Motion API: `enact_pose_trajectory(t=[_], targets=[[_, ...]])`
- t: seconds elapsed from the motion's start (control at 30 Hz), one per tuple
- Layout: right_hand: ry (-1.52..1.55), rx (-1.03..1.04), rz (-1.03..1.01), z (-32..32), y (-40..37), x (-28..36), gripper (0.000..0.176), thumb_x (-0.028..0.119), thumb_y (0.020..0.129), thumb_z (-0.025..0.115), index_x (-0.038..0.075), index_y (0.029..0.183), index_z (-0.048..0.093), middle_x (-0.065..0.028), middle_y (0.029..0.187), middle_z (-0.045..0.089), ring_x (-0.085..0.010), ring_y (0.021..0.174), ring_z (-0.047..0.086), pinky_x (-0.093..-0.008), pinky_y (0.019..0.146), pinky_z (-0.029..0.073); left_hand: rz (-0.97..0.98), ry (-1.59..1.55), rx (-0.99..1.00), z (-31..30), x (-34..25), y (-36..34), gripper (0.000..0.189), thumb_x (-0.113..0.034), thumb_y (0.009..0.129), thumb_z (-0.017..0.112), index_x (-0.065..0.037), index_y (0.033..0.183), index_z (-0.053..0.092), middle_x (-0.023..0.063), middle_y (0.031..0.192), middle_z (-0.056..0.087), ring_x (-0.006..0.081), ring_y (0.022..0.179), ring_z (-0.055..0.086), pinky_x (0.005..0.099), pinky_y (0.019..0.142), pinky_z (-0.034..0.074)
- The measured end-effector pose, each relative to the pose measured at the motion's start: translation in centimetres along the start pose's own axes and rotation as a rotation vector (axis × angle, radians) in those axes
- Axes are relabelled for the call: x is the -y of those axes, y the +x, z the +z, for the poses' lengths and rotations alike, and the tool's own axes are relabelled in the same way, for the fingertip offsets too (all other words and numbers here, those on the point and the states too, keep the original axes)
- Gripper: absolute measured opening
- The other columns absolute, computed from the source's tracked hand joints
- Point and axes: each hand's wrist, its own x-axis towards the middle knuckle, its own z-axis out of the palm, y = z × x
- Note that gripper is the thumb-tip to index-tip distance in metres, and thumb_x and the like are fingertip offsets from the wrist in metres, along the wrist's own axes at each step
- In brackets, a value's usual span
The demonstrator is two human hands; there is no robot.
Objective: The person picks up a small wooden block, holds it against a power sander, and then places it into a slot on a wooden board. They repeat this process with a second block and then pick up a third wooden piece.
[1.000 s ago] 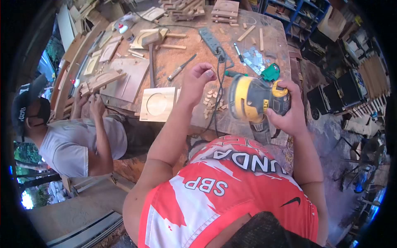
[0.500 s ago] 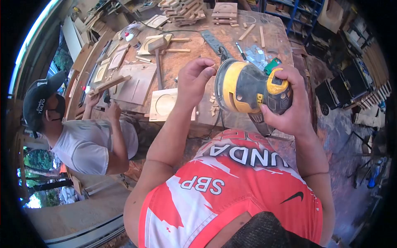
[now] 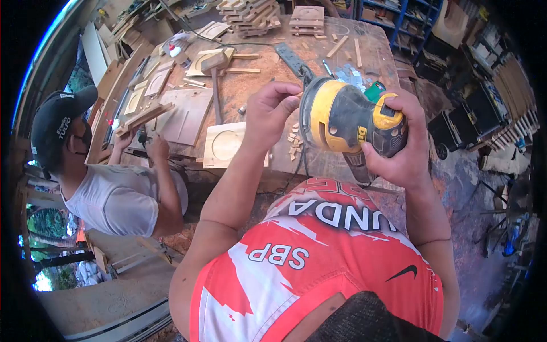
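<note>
My right hand (image 3: 407,139) grips a yellow and black random orbital sander (image 3: 347,117) at its top end, holding it on its side above the bench edge. The sander's round pad (image 3: 307,112) faces left. Close by that pad, my left hand (image 3: 273,111) is closed in a pinch, thumb against fingers; what it pinches is too small to make out. Below the pad, several small wood pieces (image 3: 295,143) lie on the workbench (image 3: 268,73). A square wooden board with a round recess (image 3: 225,145) rests beside my left forearm.
At the left a co-worker (image 3: 108,194) in a cap holds a wood strip (image 3: 145,118). A mallet (image 3: 216,85), a green object (image 3: 374,90) and a dark flat bar (image 3: 292,58) lie on the bench. Stacked wooden frames (image 3: 249,16) stand at the back. Blue shelves (image 3: 411,23) are behind.
The sander and my right hand have shifted slightly right. My left hand stays pinched near the pad. The co-worker's head and wood strip have moved a little.
</note>
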Motion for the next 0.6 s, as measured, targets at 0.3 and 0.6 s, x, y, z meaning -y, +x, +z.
enact_pose_trajectory(t=[0.3, 0.6], targets=[[-0.02, 0.002, 0.003, -0.36, 0.05, -0.11, 0.07, 0.002, 0.057, 0.077, 0.007, 0.12, 0.048, -0.0158, 0.114, 0.051, -0.0298, 0.106, 0.054, -0.0381, 0.095, 0.043, 0.01, -0.015, 0.014, 0.45, -0.09, 0.09, 0.016, 0.001, 0.088, 0.065, 0.003, 0.104, 0.062, 0.0071, 0.097, 0.066, 0.0125, 0.09, 0.063, 0.0258, 0.083, 0.051], [-0.026, 0.009, 0.0, -0.19, 0.52, -0.64, 0.07, 0.002, 0.057, 0.077, 0.007, 0.12, 0.048, -0.0161, 0.115, 0.052, -0.0298, 0.106, 0.054, -0.0381, 0.094, 0.044, -0.015, -0.024, 0.012, 0.25, 0.56, 0.43, 0.014, 0.003, 0.089, 0.063, 0.004, 0.102, 0.062, 0.008, 0.099, 0.067, 0.0131, 0.091, 0.063, 0.0267, 0.084, 0.051]])
